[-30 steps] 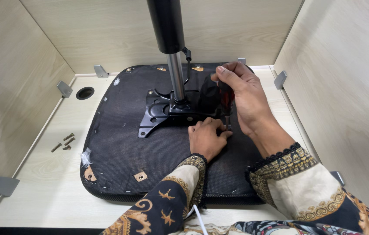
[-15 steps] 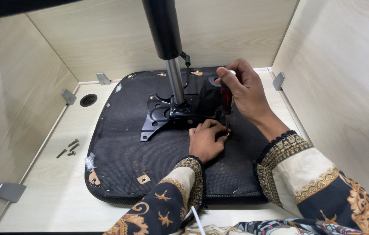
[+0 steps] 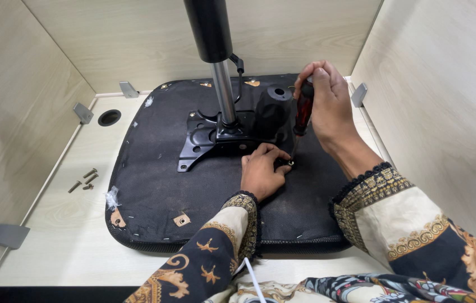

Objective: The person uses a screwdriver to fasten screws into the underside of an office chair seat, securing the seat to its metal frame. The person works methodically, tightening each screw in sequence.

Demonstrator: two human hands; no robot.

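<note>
Gripping red screwdriver (image 3: pixel 304 114) upright, rt hand (image 3: pixel 332 109) fisted, lt hand (image 3: pixel 261 171) fingertips pinching screw (image 3: pixel 290 163) at tip, on black seat base (image 3: pixel 153 193).

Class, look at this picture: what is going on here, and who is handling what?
A person is working on an upturned black chair seat lying on a pale wooden surface. The right hand grips a red-handled screwdriver, held upright with its tip at a screw by the edge of the metal bracket. The left hand rests on the seat, fingers steadying that screw. A gas-lift column rises from the bracket. Loose screws lie to the left.
</note>
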